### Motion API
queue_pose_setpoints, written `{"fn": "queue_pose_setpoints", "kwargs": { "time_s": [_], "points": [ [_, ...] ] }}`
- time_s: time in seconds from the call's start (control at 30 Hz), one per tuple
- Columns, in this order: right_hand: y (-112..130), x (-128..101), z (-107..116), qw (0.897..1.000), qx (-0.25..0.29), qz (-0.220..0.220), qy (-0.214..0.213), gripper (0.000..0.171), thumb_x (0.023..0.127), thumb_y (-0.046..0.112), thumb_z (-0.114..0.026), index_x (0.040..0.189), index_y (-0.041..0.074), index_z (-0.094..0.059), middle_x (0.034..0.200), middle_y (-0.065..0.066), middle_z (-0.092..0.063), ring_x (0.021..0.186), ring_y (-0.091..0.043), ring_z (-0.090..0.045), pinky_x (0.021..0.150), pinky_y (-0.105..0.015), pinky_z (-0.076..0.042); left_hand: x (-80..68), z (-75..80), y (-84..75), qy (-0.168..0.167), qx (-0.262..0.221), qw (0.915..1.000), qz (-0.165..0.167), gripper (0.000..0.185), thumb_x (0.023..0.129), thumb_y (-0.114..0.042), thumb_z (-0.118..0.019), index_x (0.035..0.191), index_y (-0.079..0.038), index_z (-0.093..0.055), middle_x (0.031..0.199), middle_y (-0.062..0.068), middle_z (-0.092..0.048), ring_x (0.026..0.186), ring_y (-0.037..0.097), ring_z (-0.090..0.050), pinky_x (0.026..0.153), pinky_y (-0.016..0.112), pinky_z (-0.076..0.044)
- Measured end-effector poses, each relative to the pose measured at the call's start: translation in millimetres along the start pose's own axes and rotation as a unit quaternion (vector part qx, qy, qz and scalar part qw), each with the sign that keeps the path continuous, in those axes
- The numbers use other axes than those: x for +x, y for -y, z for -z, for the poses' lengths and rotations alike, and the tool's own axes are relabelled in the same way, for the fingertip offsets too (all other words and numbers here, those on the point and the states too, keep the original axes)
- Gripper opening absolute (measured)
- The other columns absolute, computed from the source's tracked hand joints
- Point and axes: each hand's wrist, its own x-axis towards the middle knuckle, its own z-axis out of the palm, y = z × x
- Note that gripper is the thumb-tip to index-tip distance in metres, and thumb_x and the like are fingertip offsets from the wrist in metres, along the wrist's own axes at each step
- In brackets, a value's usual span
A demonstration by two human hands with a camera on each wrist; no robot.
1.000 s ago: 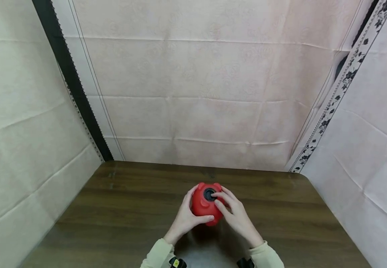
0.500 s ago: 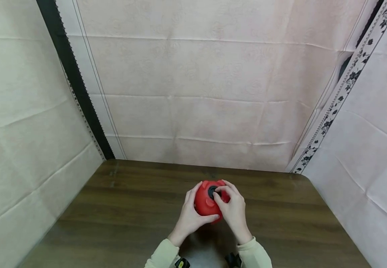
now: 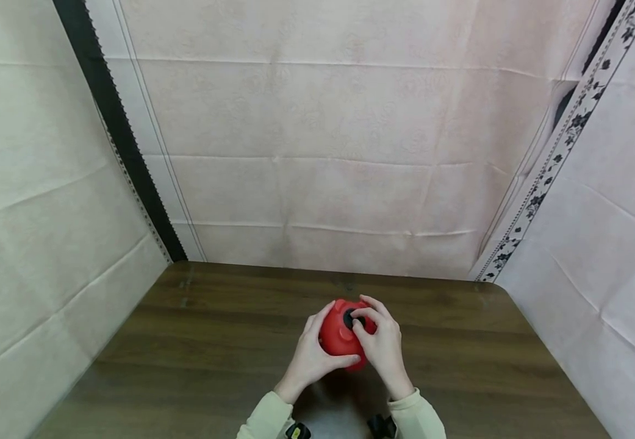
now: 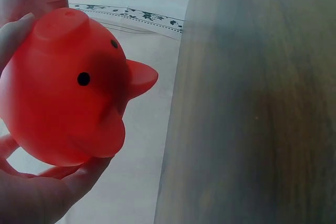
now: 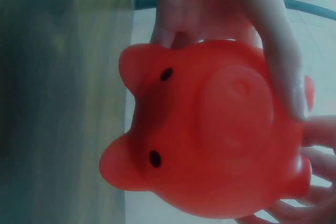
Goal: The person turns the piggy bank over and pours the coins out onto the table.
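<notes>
Piggy bank: from the head view I see a red piggy bank held between both hands above the near middle of the desk; I cannot tell whether it touches the wood.
Left hand: my left hand cups the pig's left side, fingers curled round it, thumb lying across its near face.
Right hand: my right hand wraps the right side, with fingertips pinching at a black plug on the upturned surface.
Head view only: the plug and both pale green sleeves show here and in no wrist view.
Left wrist view only: the piggy bank shows a round snout, two black dot eyes and a pointed ear; my left hand holds it from below and behind.
Right wrist view only: the piggy bank shows both ears, two black eyes and a raised round disc; a finger of my right hand lies across it.
Surroundings: creased pale cloth hangs behind the desk, with a flower-patterned strip at right.
</notes>
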Motion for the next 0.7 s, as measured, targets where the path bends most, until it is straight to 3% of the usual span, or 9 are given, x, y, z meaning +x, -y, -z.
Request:
{"fn": "queue_pose_setpoints", "kwargs": {
  "time_s": [0.3, 0.43, 0.7],
  "points": [
    [-4.7, 1.8, 4.2, 0.999, -0.006, 0.020, 0.025, 0.015, 0.081, -0.005, -0.070, 0.090, 0.007, -0.074, 0.125, -0.013, -0.064, 0.109, -0.034, -0.064, 0.084, -0.048, -0.057, -0.2, 0.0, 1.1, 0.010, -0.017, 0.9998, 0.010, 0.094, 0.068, -0.041, -0.086, 0.145, -0.041, -0.033, 0.134, 0.001, -0.048, 0.118, 0.023, -0.051, 0.084, 0.033, -0.056],
    [-6.1, 3.5, 7.7, 0.998, 0.000, 0.027, 0.060, 0.017, 0.082, -0.004, -0.070, 0.092, 0.009, -0.074, 0.124, -0.011, -0.065, 0.108, -0.032, -0.064, 0.083, -0.045, -0.058, -1.6, 2.3, 0.9, 0.012, -0.017, 0.9997, 0.014, 0.093, 0.068, -0.041, -0.086, 0.145, -0.040, -0.034, 0.133, 0.001, -0.048, 0.118, 0.024, -0.051, 0.085, 0.034, -0.056],
    [-2.9, 6.8, 18.9, 0.992, 0.017, 0.000, 0.122, 0.019, 0.083, -0.003, -0.070, 0.094, 0.012, -0.074, 0.122, -0.005, -0.065, 0.112, -0.027, -0.060, 0.083, -0.041, -0.059, -3.0, 4.1, -0.2, 0.019, -0.004, 0.9998, 0.000, 0.093, 0.068, -0.042, -0.086, 0.145, -0.039, -0.034, 0.130, 0.001, -0.050, 0.115, 0.021, -0.053, 0.085, 0.031, -0.056]
  ]
}}
